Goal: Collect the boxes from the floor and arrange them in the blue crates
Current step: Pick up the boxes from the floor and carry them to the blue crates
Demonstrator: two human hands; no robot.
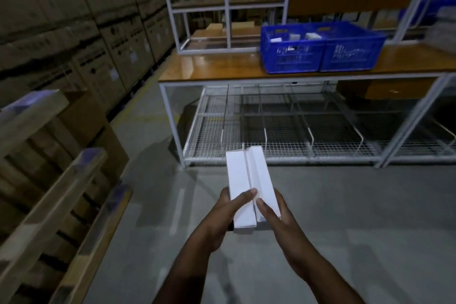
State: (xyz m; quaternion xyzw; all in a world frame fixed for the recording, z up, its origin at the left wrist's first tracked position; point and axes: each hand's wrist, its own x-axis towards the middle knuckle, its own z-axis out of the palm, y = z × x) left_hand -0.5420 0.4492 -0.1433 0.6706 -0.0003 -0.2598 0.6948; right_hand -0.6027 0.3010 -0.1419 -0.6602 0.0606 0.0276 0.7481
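Above the grey concrete floor (345, 217), low in the middle of the view, two long white boxes (249, 185) lie side by side, touching along their long edges and held out in front of the person. The left hand (229, 210) grips the left box, its thumb lying across the top face and its fingers curled underneath. The right hand (274, 215) grips the right box the same way, thumb on top near the seam between the two.

Beyond the boxes stands a workbench with a brown wooden top (222, 66) on a white metal frame, and a wire mesh shelf (283, 136) with dividers below. Two blue crates (320, 49) sit side by side on the bench top, touching; the left one holds a few small white boxes, blurred. White-framed shelving (227, 2) rises behind the bench. Stacked brown cartons (74, 20) fill the wall on the left, and wooden pallet boards (49, 180) lean in the near left corner.
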